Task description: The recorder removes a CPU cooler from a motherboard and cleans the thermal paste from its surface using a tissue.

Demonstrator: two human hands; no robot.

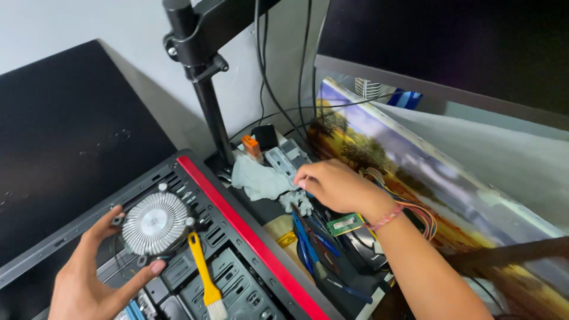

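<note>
The left hand (98,275) is spread open, thumb and fingers cupping the edge of the round finned cooler (155,223) that sits in the open case (249,237). A yellow brush (204,278) lies just beside the cooler. Farther off, the right hand (332,186) curls, fingertips on a grey cloth (258,178) among clutter on the tabletop; whether it grips the cloth cannot be told.

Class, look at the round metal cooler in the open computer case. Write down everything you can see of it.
The cooler is a round, silvery disc of thin metal fins fanning out from a flat, plain hub. Small mounting tabs with screws stick out around its rim. It lies flat, face up, inside the black, red-edged computer case. The left hand cups it, thumb and fingers at its rim. A yellow-handled brush lies just beside it, to its right.
</note>
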